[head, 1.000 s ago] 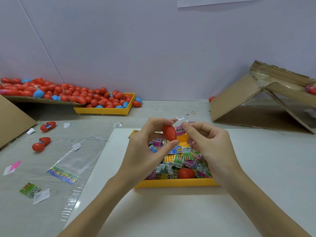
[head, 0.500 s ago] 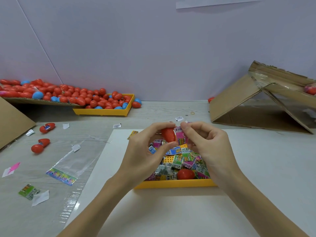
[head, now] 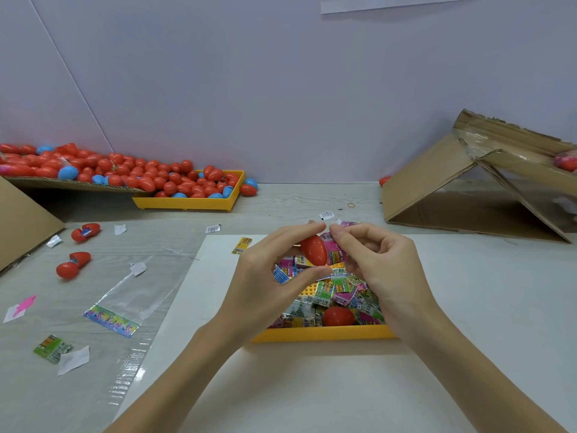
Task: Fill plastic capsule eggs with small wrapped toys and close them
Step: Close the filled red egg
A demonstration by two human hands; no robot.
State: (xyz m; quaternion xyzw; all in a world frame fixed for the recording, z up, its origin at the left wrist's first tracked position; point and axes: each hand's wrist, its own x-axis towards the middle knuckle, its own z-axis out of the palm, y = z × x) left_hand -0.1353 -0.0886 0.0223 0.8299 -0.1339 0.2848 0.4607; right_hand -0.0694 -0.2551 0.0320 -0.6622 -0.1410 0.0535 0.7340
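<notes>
Red capsule egg (head: 313, 250) between left fingers (head: 307, 229).

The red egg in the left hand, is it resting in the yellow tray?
No, the left hand holds the red egg up above the yellow tray.

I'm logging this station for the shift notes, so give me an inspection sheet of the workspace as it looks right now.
Surface: grey table with a white sheet at the front.
Job's things: left hand holds a red egg over the yellow tray of wrapped toys; another red egg lies in it.
Clutter: two open eggs, a clear bag, paper scraps.
Grippers: right hand pinches a pink wrapped toy beside the held egg.
Cables: nothing seen.
Surroundings: far tray of eggs, cardboard box, wall.
</notes>
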